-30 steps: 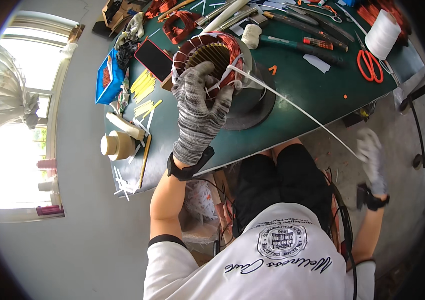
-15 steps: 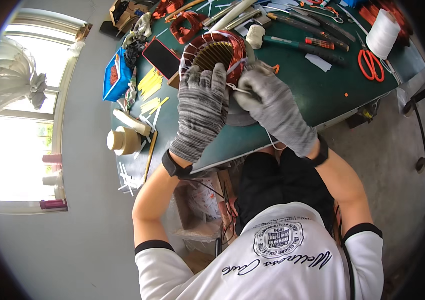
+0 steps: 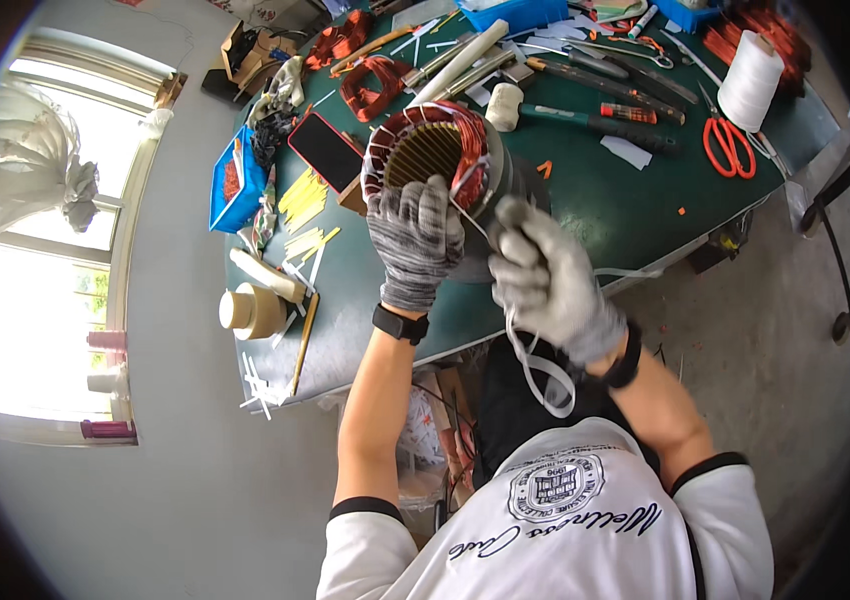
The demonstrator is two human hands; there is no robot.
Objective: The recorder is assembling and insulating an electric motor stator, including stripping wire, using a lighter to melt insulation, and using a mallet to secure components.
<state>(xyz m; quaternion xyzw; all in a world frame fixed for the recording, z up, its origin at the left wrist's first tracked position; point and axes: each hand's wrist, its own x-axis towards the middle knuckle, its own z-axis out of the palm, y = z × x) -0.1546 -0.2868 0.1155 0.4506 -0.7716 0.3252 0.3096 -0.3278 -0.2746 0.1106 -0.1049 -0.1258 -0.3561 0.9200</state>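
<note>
A motor stator [image 3: 432, 150] with copper windings and white lacing stands on the green table [image 3: 585, 215]. My left hand [image 3: 415, 240], in a grey striped glove, rests on its near rim and holds it. My right hand [image 3: 545, 280], in a grey glove, is closed on a white lacing tape [image 3: 535, 370] just right of the stator. The tape runs from the windings through my fist and hangs in a loop over my lap.
Red-handled scissors [image 3: 723, 147], a white thread spool [image 3: 751, 66], a mallet [image 3: 545, 110], screwdrivers and copper coils [image 3: 370, 85] lie behind the stator. A dark phone [image 3: 327, 150], a blue box [image 3: 230, 180], yellow strips and a tape roll [image 3: 250, 310] sit left. A window is far left.
My right hand swung back from far right to the stator, then pulled the tape down toward me. My left hand stayed on the stator's rim.
</note>
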